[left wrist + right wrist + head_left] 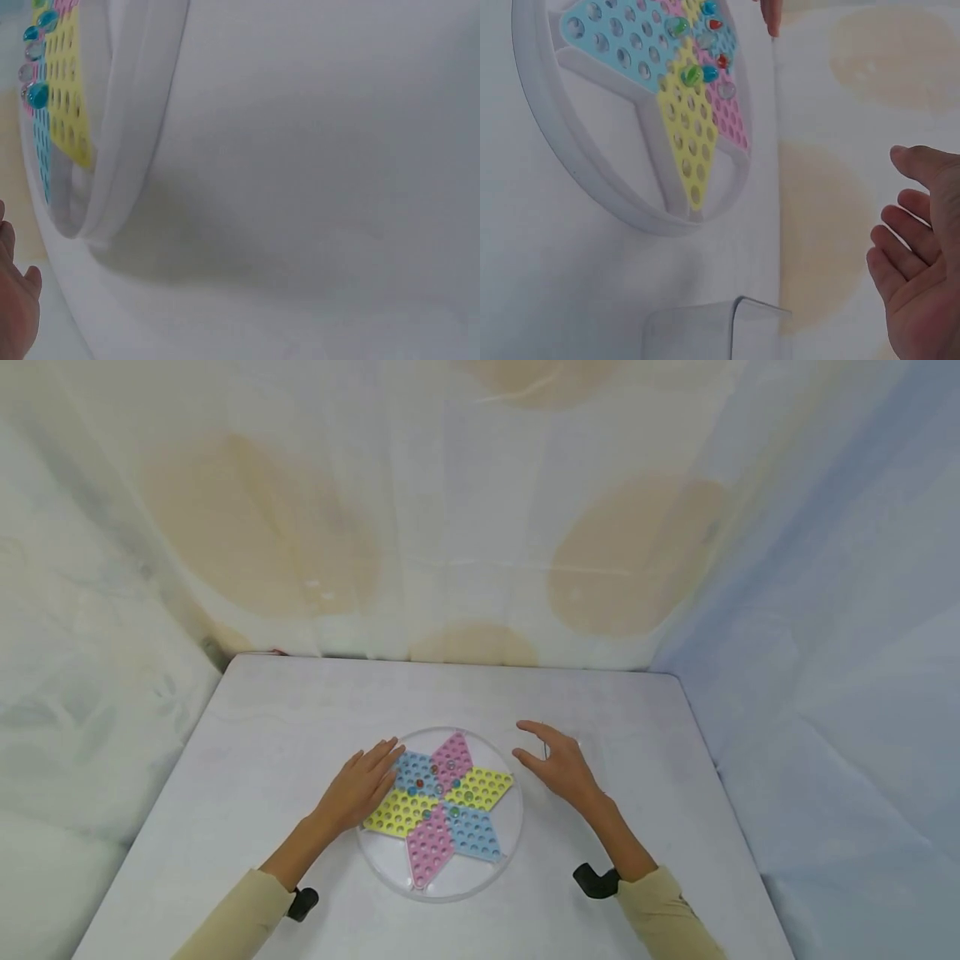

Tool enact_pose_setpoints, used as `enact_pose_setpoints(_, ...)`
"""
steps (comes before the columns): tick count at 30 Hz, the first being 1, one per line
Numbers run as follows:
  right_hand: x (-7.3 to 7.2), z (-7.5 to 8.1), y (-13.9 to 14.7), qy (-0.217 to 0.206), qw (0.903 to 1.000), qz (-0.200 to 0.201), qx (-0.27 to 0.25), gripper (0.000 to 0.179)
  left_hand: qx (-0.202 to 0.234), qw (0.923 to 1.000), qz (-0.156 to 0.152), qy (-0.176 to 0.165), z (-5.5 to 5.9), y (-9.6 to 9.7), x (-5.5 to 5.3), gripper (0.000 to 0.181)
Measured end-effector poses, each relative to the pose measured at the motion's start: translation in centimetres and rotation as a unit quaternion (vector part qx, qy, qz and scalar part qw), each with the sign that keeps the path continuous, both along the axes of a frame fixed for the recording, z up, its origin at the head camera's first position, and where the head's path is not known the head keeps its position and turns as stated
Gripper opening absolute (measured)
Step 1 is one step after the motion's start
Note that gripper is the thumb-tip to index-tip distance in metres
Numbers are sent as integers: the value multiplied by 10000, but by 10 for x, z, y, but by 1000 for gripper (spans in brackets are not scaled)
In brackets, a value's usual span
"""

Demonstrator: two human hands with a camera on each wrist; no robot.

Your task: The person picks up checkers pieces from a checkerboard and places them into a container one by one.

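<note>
Several glossy marbles (pixel 693 74) stud the round, star-patterned Chinese checkers board (pixel 431 858); I see the left hand (pixel 360 789) straight-fingered at its left, the right hand (pixel 562 766) spread wide.

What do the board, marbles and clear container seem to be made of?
The board looks like moulded plastic with a satin finish: even colours, smooth rounded edge. The marbles look like glossy glass, see-through, some with colour inside, though clear plastic is possible. The clear container seems to be shiny plastic, given its see-through walls and rounded corner; glass can't be ruled out.
</note>
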State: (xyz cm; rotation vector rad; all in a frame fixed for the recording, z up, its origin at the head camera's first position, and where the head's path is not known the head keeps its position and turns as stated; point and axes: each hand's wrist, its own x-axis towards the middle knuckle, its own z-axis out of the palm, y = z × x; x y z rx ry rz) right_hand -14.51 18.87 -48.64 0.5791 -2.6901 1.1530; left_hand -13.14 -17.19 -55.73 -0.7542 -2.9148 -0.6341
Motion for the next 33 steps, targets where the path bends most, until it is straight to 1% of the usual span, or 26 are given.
enact_pose_setpoints(4, 5, -5, -6, -126, 9997, 40, -209, 46, 33, 10000, -12, -17, -5, -2, 5, 51)
enact_pose_setpoints(10, 11, -12, -15, -296, 9977, 216, -567, 46, 125, 9999, -49, 77, -11, -5, 10, 50)
enact_pose_setpoints(14, 15, -18, -20, -413, 9962, 345, -686, 46, 55, 10000, 2, -40, -14, -7, 15, 50)
enact_pose_setpoints(17, 18, -25, -24, -651, 9933, 435, -844, 45, -45, 9998, 56, -159, -17, -9, 18, 51)
enact_pose_setpoints(19, 20, -28, -27, -812, 9909, 490, -958, 45, -50, 9998, 67, -161, -19, -11, 20, 50)
enact_pose_setpoints(22, 24, -35, -31, -955, 9882, 558, -1057, 44, -66, 9999, 40, -94, -22, -13, 21, 49)
enact_pose_setpoints(27, 29, -46, -39, -1089, 9876, 617, -952, 43, -204, 9997, -101, 118, -25, -13, 22, 49)
enact_pose_setpoints(33, 35, -58, -48, -1286, 9838, 682, -1042, 41, -345, 9986, -248, 323, -24, -15, 25, 50)
